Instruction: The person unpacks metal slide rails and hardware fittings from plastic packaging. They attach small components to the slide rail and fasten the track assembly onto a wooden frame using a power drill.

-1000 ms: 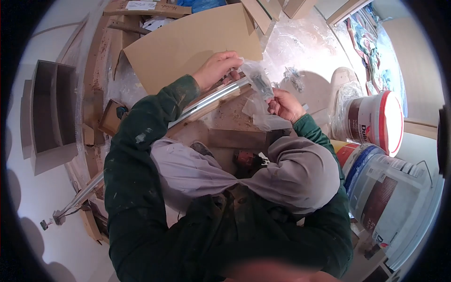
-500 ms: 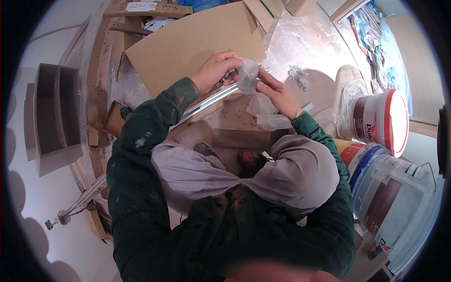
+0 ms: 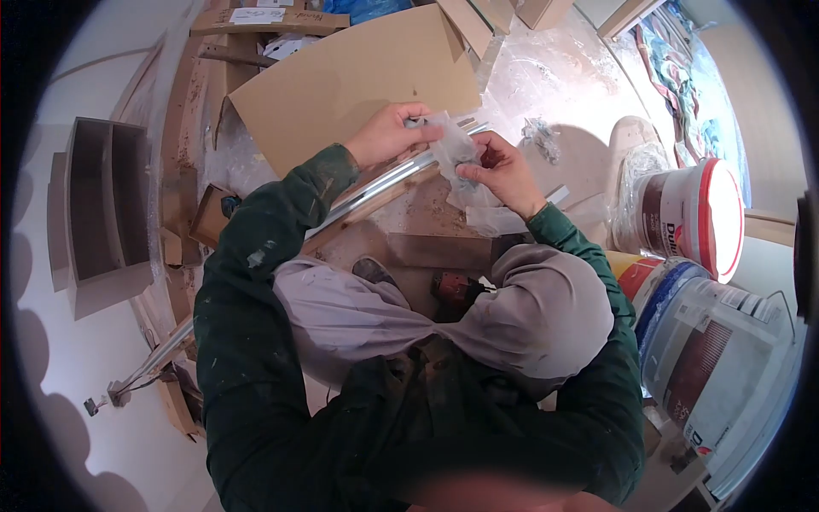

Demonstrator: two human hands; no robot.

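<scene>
A crumpled, translucent plastic bag [image 3: 455,154] is stretched between my two hands, above a metal rail [image 3: 375,189] lying on a wooden strip. My left hand [image 3: 395,135] pinches the bag's upper left part. On its other side, my right hand [image 3: 502,173] grips the bag between thumb and fingers. Whatever the bag contains is too blurred to make out. More clear plastic [image 3: 495,220] lies just below my right hand. A small heap of clear bags with metal parts [image 3: 542,139] rests on the floor to the right.
A large cardboard sheet [image 3: 350,77] lies beyond my hands. Paint buckets [image 3: 670,213] stand at the right. Between my knees are a red and black power tool [image 3: 456,288] and a wooden block [image 3: 439,251]. An open grey cabinet [image 3: 107,205] is at the left.
My right hand first moved up and left towards my left hand, then slightly down. The bag was bunched up half a second ago and now hangs more stretched out between both hands.
</scene>
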